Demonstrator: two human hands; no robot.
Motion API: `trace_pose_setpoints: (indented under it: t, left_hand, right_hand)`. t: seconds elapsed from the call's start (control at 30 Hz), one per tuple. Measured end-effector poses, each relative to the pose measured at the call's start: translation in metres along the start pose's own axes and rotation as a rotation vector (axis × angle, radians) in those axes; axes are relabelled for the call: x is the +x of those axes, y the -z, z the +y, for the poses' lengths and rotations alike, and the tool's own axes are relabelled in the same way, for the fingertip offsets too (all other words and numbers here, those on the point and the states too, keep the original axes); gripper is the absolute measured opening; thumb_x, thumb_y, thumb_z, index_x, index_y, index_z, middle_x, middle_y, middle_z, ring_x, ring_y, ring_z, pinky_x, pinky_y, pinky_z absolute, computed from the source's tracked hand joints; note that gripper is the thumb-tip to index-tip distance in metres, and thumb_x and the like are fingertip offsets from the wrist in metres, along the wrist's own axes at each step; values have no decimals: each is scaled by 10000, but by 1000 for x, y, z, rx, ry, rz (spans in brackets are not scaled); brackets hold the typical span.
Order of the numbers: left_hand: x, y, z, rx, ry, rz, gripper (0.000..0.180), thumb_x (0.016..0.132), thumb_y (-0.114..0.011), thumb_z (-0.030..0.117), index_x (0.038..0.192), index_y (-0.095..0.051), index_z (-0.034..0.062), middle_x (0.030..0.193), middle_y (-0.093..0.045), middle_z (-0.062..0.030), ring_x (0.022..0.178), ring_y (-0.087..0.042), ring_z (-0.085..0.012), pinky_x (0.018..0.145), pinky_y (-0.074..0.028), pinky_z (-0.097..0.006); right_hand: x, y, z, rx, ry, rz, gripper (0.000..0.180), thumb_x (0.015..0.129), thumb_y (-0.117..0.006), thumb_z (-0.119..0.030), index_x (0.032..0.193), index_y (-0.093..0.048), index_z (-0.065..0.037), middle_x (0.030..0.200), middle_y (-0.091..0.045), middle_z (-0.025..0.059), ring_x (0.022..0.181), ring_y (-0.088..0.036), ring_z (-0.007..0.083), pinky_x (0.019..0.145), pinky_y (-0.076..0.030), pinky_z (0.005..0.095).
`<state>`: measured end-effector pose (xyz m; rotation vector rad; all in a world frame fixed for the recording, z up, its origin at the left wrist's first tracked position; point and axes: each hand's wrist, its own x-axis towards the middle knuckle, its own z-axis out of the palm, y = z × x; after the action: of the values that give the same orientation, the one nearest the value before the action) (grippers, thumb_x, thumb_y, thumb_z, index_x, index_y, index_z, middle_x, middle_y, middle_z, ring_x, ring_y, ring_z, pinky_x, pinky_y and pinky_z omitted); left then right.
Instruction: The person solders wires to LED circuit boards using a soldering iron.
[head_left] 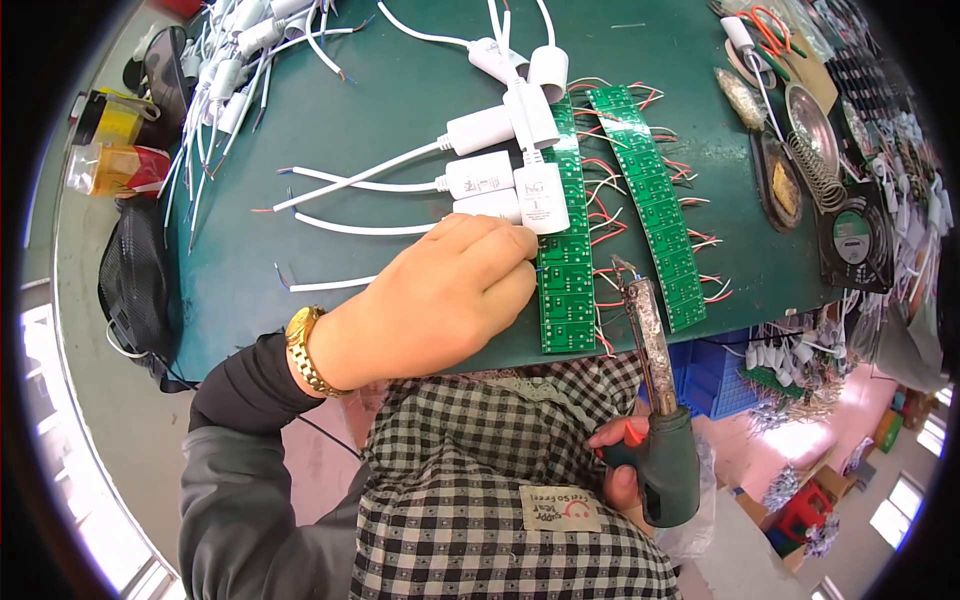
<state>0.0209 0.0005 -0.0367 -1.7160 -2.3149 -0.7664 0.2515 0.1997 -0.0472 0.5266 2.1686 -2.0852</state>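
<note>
My left hand [440, 295] is closed in a pinch at the left edge of a green circuit board strip [567, 310]. What lies between its fingertips is hidden. A white cable [335, 285] runs in beneath this hand. Just beyond the fingers are several white cylindrical housings with cable tails, one housing [543, 200] resting over the strip. With fingers wrapped round its dark green handle, my right hand [622, 487] grips a soldering iron [655, 350] that has a red trigger. The iron's tip points up, between that strip and a second circuit board strip [650, 190] with red and white wires.
A heap of white cabled housings [235, 75] lies at the far left. On the right are a metal coil spring [820, 185], a round metal dish [808, 125], a black fan [857, 240] and orange-handled pliers [770, 35]. A blue crate [715, 380] stands below the table edge.
</note>
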Motion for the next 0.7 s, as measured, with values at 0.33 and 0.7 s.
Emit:
trace_pose_setpoints:
  t: [0.33, 0.7]
  left_hand:
    - [4, -4, -9, -58, -115, 180, 195, 638, -697, -14, 802, -593, 6, 931, -597, -96, 810, -611, -247, 670, -481, -345]
    - [5, -10, -11, -239, 72, 187, 223, 562, -705, -8, 746, -602, 67, 968, -596, -74, 853, -558, -247, 792, -406, -363]
  right_hand:
    - [5, 4, -5, 2, 16, 2, 265, 718, -649, -140, 937, -618, 6, 820, -623, 60, 682, -519, 122, 618, -410, 235]
    - [7, 1, -11, 43, -11, 45, 230, 721, -650, -141, 914, -625, -19, 804, -614, 36, 653, -484, 108, 597, -395, 241]
